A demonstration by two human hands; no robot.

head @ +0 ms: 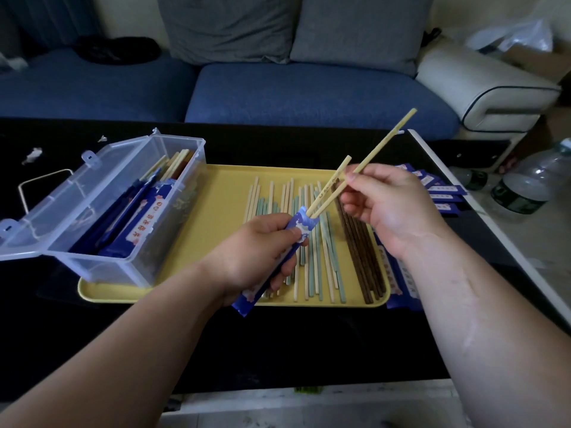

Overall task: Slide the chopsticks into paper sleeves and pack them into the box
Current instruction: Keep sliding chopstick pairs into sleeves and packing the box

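My left hand (262, 251) grips a blue paper sleeve (301, 225) above the yellow tray (216, 211). My right hand (389, 205) pinches a pair of pale bamboo chopsticks (380, 146), whose lower tips sit just inside the sleeve's open mouth. One stick reaches much farther up and right than the other. Loose pale, green and dark brown chopsticks (321, 242) lie in rows on the tray. The clear plastic box (123, 208) stands open on the tray's left end and holds several sleeved pairs.
Empty blue sleeves (445, 193) lie in a pile on the black table to the right of the tray, more at its right front corner. The box's lid (40, 211) hangs open to the left. Plastic bottles (531, 180) stand off the table's right edge. A blue sofa lies beyond.
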